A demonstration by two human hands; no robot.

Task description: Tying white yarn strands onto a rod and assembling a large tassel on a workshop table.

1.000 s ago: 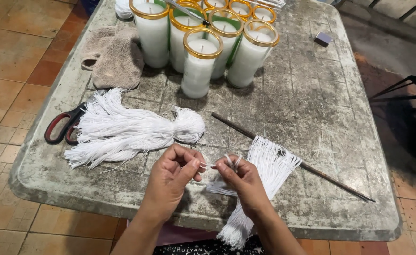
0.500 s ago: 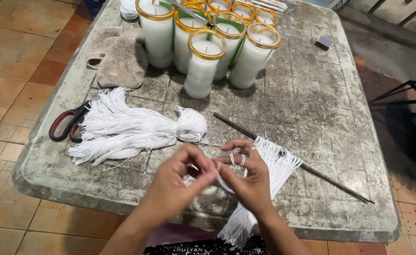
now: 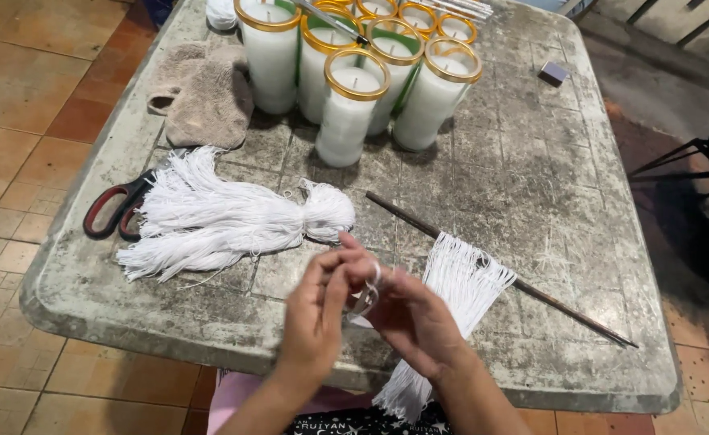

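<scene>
Over the stone table (image 3: 531, 185), both hands (image 3: 322, 314) have closed together since before, each grip pinching white string (image 3: 364, 300).

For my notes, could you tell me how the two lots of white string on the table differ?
The bundle lies loose and bunched by the scissors; the fringe hangs in neat strands from the stick over the table edge. The bundle is untouched; both hands work beside the fringe. Both are white.

White string bundle (image 3: 225, 219), red-black scissors (image 3: 117, 208), gold-rimmed white candles (image 3: 353, 113), beige cloth (image 3: 205, 95), mottled grey table (image 3: 531, 161)
</scene>
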